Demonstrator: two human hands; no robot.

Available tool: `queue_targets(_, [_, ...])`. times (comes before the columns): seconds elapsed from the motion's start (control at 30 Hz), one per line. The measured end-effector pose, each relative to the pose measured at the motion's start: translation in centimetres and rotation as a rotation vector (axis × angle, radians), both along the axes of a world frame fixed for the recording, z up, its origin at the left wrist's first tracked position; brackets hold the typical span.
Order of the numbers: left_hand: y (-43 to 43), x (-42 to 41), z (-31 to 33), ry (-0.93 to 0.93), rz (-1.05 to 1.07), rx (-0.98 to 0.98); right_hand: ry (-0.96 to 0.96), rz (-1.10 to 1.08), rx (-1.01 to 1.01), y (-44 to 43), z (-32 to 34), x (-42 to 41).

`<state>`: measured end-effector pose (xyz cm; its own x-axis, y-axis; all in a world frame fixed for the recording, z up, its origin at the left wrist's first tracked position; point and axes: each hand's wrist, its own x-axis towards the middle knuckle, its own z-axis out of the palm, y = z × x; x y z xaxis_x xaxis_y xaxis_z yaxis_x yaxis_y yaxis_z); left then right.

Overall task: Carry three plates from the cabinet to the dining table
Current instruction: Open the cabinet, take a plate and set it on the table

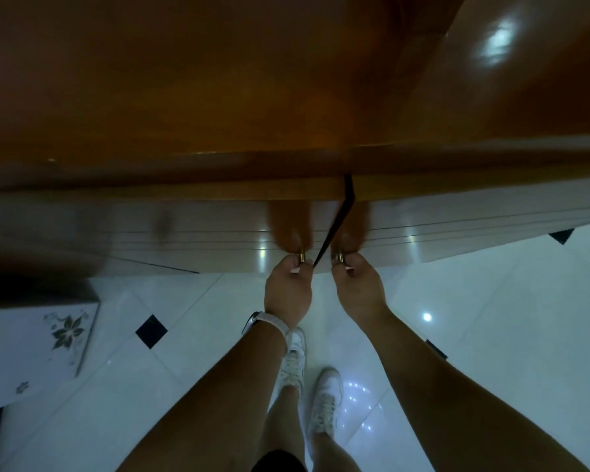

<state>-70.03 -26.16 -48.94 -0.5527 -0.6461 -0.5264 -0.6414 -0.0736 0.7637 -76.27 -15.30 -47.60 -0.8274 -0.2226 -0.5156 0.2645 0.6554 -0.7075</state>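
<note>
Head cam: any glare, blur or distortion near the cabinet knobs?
Head view: dim; glare spots on the floor tiles and the cabinet; wide-angle bowing of the cabinet edge; soft blur around the left hand and right hand on the brass knobs.

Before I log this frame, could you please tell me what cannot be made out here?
- Plates: none visible in the head view; the cabinet doors are only a crack apart, and the gap is dark.
- Knobs: the left hand and right hand cover most of each.
- Dining table: not in view.
- Cabinet top: blurred and dim.
</note>
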Motion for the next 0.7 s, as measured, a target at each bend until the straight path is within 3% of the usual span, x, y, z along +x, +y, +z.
queue_targets(0.27, [1.4, 4.1, 0.9, -0.015, -0.027, -0.008, -0.044, 0.001, -0.044, 2.8, 0.0, 2.8])
queue_targets(0.7, [5.0, 12.4, 1.6, -0.098, -0.098, -0.168, 0.015, 0.199, 0.116, 9.7, 0.3, 8.2])
